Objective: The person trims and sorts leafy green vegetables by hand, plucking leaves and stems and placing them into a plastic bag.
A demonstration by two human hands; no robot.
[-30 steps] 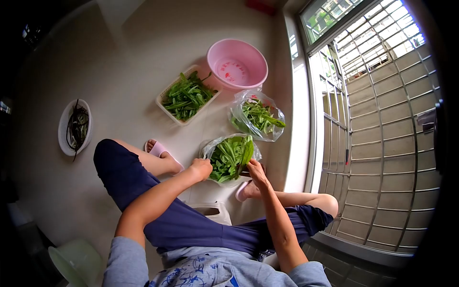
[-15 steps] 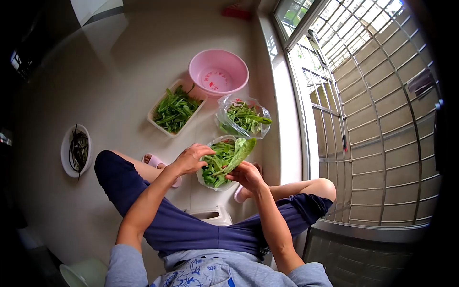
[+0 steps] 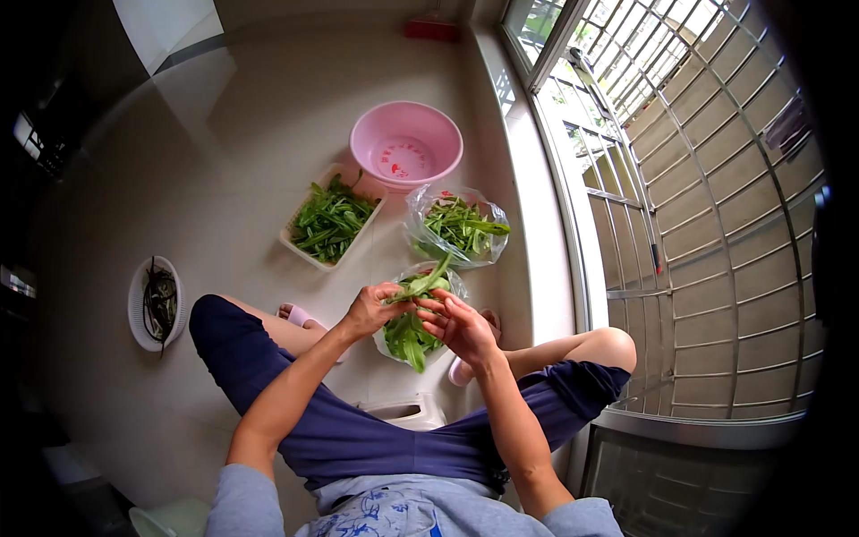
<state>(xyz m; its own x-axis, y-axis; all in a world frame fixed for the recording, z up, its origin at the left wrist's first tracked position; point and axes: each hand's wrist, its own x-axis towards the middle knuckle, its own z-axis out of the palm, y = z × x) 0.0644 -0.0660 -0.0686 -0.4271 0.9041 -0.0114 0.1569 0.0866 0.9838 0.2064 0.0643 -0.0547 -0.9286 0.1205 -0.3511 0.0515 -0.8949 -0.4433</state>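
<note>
My left hand (image 3: 374, 310) is closed, its fingertips pinching a leafy green (image 3: 428, 283) above a plastic bag of greens (image 3: 404, 342). Part of that leafy green points up and to the right. My right hand (image 3: 465, 329) is beside it, fingers stretched out and apart, the fingertips close to the leaves. Whether they touch is hard to tell. Both hands cover much of the bag. Beyond them, a second clear plastic bag (image 3: 419, 234) holds more greens (image 3: 461, 224), and a rectangular tub (image 3: 302, 254) is heaped with leaves (image 3: 333, 219).
A pink basin (image 3: 437, 170) stands behind the tub. On the left, a white oval basket (image 3: 137, 309) contains dark, thin stalks (image 3: 161, 302). A low stool (image 3: 420, 413) is between my legs. The window sill (image 3: 537, 215) and barred window (image 3: 698, 224) run along the right.
My left hand has closed on a leafy green; it was open over the bag before. The large leaf has left my right hand, whose fingers are now spread. The view has shifted slightly.
</note>
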